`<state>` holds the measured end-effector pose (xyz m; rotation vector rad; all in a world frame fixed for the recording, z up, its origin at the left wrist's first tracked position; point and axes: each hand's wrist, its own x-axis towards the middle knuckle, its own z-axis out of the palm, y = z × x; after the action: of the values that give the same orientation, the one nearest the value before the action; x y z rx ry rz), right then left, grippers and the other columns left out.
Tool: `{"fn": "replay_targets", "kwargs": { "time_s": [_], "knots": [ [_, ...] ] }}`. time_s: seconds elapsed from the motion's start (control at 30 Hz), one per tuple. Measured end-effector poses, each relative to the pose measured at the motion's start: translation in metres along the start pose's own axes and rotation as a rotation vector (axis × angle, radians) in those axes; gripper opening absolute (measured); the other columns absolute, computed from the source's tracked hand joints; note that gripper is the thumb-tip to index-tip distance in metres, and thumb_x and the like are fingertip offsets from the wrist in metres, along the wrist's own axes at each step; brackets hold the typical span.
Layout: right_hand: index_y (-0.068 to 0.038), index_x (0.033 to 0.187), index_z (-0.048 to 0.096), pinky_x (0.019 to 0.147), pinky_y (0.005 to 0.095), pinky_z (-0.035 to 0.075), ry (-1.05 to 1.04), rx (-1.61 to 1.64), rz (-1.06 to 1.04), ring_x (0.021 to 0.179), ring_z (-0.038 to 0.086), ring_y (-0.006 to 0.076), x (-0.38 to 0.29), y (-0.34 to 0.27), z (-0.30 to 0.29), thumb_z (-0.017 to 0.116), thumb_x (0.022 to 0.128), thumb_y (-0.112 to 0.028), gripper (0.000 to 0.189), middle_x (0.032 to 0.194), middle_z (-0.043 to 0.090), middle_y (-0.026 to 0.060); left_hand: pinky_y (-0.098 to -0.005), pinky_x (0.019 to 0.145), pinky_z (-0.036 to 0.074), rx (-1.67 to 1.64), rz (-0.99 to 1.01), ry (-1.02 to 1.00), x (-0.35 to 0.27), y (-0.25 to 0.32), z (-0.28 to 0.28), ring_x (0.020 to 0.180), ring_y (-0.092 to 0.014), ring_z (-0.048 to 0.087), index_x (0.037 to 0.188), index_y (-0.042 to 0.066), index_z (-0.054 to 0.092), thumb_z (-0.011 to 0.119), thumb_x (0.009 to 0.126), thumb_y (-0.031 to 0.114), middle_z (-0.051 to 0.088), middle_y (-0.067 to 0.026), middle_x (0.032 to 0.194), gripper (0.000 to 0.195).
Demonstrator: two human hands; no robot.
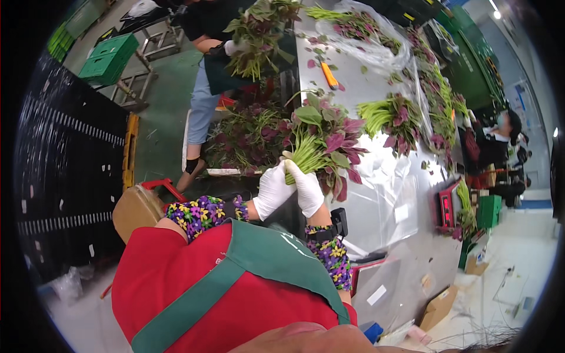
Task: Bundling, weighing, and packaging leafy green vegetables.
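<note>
My left hand (pixel 274 189), in a white glove, grips the stem ends of a bunch of red-and-green amaranth leaves (pixel 324 145). Close against it, my right hand (pixel 306 187), also gloved, pinches the same pale green stems from the other side. The bunch's leaves fan out up and to the right, above the edge of the metal table. Beyond it on the table lies another amaranth bunch (pixel 390 117), stems to the left. An orange-handled knife (pixel 329 76) lies farther back. Below the hands' far side, a heap of loose amaranth (pixel 251 132) fills a container.
A co-worker's gloved hand (pixel 236 47) holds another bunch across the heap. Clear plastic bags (pixel 388 198) lie on the metal table (pixel 437 251), near a red digital scale (pixel 448 207) bearing greens. More amaranth lines the far side. A stool (pixel 137 212) stands at left.
</note>
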<state>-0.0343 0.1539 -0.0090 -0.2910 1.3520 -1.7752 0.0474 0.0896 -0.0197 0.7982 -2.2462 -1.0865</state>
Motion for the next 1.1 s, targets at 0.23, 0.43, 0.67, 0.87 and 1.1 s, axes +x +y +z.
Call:
{"fn": "replay_targets", "kwargs": {
  "time_s": [0.23,0.43,0.67,0.87,1.1],
  "knots": [
    [-0.002,0.102,0.068,0.087,0.0294,0.048,0.095,-0.033,-0.150,0.095,0.062,0.0142,-0.013,0.002,-0.017,0.067,0.083,-0.006,0.019,0.106,0.068,0.0065,-0.0388,0.077,0.051,0.167,0.357,-0.340,0.002,0.000,-0.024,0.091,-0.033,0.064,0.104,0.005,0.061,0.077,0.071,0.024,0.067,-0.0178,0.095,0.042],
    [-0.001,0.090,0.064,0.070,0.0268,0.050,0.068,-0.115,-0.027,0.073,0.062,0.0131,-0.031,-0.020,-0.037,0.065,0.082,-0.007,0.010,0.080,0.066,0.0054,-0.0342,0.076,0.051,-0.212,0.214,-0.033,0.006,-0.005,-0.054,0.081,-0.027,0.065,0.095,0.004,0.067,0.066,0.079,0.000,0.067,-0.0114,0.087,0.016],
    [0.002,0.091,0.062,0.062,0.0273,0.048,0.007,-0.173,0.071,0.065,0.059,0.0137,-0.042,-0.001,-0.030,0.063,0.080,-0.007,0.015,0.074,0.063,0.0061,-0.0389,0.088,0.045,0.067,0.568,0.153,0.079,0.039,-0.070,0.103,-0.029,0.057,0.098,0.010,0.067,0.075,0.075,0.014,0.062,-0.0088,0.108,0.025],
    [0.002,0.093,0.063,0.062,0.0261,0.047,-0.055,-0.233,0.116,0.066,0.058,0.0123,-0.049,0.004,-0.027,0.063,0.080,-0.012,0.019,0.075,0.063,0.0054,-0.0414,0.093,0.041,0.292,0.740,0.087,0.088,0.023,-0.063,0.111,-0.029,0.053,0.090,0.016,0.068,0.076,0.069,0.018,0.062,-0.0032,0.108,0.024],
    [0.002,0.096,0.063,0.064,0.0265,0.049,0.054,-0.045,0.127,0.067,0.059,0.0132,-0.048,0.003,-0.037,0.066,0.084,-0.014,0.020,0.079,0.063,0.0063,-0.0399,0.088,0.043,0.324,0.832,0.004,0.051,0.030,-0.077,0.102,-0.026,0.055,0.091,0.016,0.065,0.078,0.065,0.016,0.060,-0.0007,0.105,0.029]
  ]
}}
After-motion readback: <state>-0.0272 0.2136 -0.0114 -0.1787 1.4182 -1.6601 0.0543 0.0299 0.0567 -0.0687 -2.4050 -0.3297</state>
